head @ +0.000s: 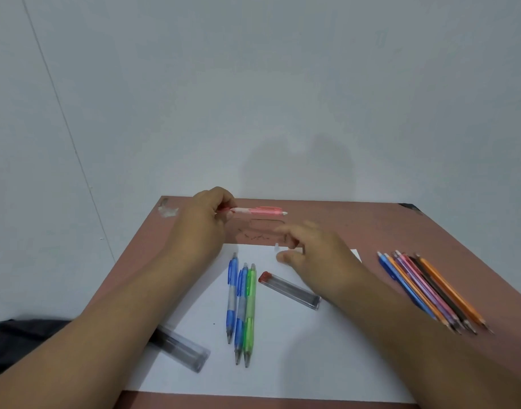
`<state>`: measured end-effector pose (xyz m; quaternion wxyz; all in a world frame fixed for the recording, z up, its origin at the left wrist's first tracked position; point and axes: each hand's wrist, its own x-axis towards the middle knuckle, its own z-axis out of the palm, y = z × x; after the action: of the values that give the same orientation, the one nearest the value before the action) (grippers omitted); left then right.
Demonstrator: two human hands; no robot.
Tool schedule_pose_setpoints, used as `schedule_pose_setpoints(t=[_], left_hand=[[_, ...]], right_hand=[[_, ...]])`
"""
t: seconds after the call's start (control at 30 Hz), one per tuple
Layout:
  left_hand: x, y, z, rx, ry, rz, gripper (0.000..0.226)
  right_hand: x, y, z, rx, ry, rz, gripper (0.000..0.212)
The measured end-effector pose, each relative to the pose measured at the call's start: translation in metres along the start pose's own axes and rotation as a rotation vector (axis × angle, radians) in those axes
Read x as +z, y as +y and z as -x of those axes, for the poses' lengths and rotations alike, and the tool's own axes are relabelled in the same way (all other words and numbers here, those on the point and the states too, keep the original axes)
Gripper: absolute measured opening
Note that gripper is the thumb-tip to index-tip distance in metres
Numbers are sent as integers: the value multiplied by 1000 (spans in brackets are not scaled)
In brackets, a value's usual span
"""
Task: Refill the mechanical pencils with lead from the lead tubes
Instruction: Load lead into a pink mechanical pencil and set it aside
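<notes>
Above the far edge of the table [356,219], the left hand [206,222] pinches a pink mechanical pencil [257,211], held level and pointing right. Right hand [315,252] hovers blurred over the white paper [282,349], fingers loosely spread, grasping nothing. Three mechanical pencils [243,308] and a red-capped lead tube [290,289] lie on the paper.

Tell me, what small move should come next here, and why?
Probably the right hand should pick up the red-capped lead tube just below it: the left hand already holds the pink pencil, and the right hand holds nothing.
</notes>
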<state>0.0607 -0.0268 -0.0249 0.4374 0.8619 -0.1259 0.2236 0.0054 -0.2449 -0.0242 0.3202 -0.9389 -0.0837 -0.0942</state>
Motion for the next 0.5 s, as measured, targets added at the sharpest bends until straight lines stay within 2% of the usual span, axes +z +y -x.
schedule_pose_setpoints(t=[0.1, 0.23, 0.33, 0.43, 0.5], left_hand=[[-3, -6, -2, -48, 24, -7, 30], [-3, -7, -3, -77, 38, -4, 28], [-2, -7, -3, -70, 32, -1, 28], [-2, -6, -3, -69, 28, 7, 29], [-3, -5, -3, -76, 23, 7, 27]], right_hand=[[3, -1, -3, -23, -73, 152, 26], [4, -4, -5, -48, -30, 174, 15], [4, -4, -4, -82, 45, 173, 15], [-1, -9, -1, -69, 267, -139, 12], [-6, -12, 2, -49, 355, -373, 12]])
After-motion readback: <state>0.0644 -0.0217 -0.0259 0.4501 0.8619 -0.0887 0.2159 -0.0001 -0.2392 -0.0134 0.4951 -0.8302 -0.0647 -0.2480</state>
